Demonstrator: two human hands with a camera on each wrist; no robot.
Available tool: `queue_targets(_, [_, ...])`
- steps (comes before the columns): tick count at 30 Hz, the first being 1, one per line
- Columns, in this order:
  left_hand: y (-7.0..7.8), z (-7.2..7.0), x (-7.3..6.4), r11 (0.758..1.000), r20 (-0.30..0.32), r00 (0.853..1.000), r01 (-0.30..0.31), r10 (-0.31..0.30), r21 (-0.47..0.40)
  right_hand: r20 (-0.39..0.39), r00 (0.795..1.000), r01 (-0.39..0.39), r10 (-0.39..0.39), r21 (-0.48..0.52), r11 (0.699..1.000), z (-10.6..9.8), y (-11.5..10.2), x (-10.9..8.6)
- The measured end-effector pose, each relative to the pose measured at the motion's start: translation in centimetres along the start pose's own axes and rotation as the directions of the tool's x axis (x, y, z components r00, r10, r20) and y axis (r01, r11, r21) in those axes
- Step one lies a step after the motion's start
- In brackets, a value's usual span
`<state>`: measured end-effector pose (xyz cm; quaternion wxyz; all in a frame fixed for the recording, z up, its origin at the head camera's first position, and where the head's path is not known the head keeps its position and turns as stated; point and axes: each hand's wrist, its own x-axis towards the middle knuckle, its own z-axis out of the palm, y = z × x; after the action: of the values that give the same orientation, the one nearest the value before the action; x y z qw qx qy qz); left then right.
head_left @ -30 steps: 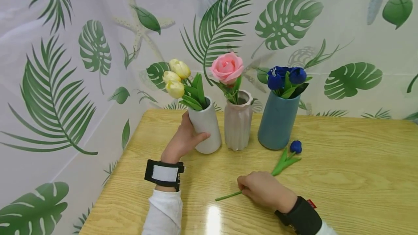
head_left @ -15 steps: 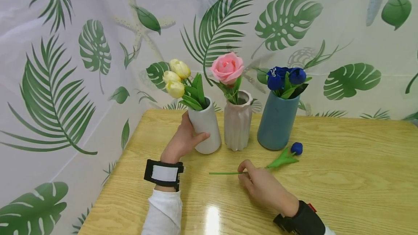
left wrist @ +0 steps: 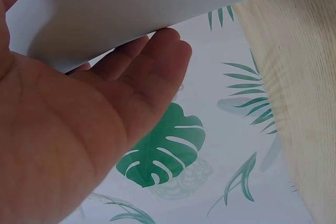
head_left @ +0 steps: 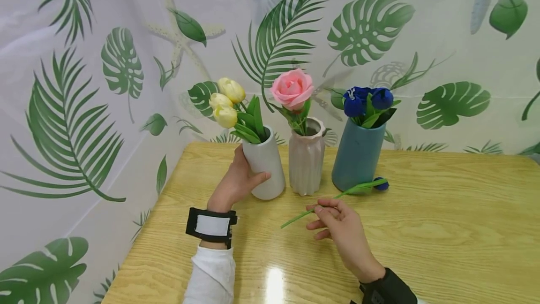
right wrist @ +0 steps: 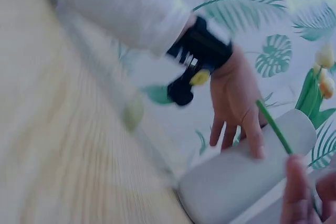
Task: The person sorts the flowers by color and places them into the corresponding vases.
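Note:
My left hand (head_left: 236,179) holds the white vase (head_left: 270,172) round its left side, thumb across the front. Yellow tulips (head_left: 225,102) lean left out of that vase. In the left wrist view the fingers (left wrist: 157,72) lie along the vase's wall (left wrist: 131,9). My right hand (head_left: 343,231) pinches the green stem of a blue tulip (head_left: 358,188) between thumb and fingers. The tulip's bloom points right, beside the foot of the blue vase (head_left: 358,156), and its bare stem end points to lower left. In the right wrist view the stem (right wrist: 275,127) crosses in front of the white vase.
A pale ribbed vase (head_left: 306,163) with a pink rose (head_left: 292,89) stands between the white and blue vases. Blue flowers (head_left: 367,100) fill the blue vase. The wooden table (head_left: 455,229) meets a leaf-printed cloth (head_left: 451,55) behind and at the left.
My right hand has lifted the blue tulip's stem and turned over, moving forward towards the vases. The stem end has swung upward, then tilted down-left. My left hand stays on the white vase.

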<state>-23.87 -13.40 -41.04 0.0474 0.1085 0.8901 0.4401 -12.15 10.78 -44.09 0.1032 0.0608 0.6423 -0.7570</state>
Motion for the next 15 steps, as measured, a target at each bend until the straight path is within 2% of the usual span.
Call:
queue_targets(3, [-0.02,-0.02,-0.01,1.0,-0.007,1.0,0.0,0.0,0.005,-0.061,0.997,-0.041,0.055,0.221,0.975,0.2,-0.17,-0.18])
queue_targets(6, [-0.02,-0.02,-0.02,1.0,-0.012,1.0,0.001,-0.001,0.005,-0.047,0.99,-0.103,0.13,0.375,0.921,0.21,-0.19,-0.2])
queue_targets(9, [-0.06,0.01,-0.01,1.0,-0.012,1.0,0.001,-0.001,-0.001,-0.018,0.982,-0.161,0.188,0.437,0.885,0.13,-0.08,-0.12])
queue_targets(13, [-0.13,0.09,-0.05,1.0,-0.009,1.0,-0.002,0.002,-0.01,-0.02,0.971,-0.2,0.237,0.47,0.86,-0.06,0.13,0.13])
queue_targets(15, [-0.12,0.11,-0.08,1.0,-0.01,1.0,-0.004,0.004,-0.008,-0.022,0.962,-0.225,0.272,0.499,0.837,-0.24,0.21,0.3])
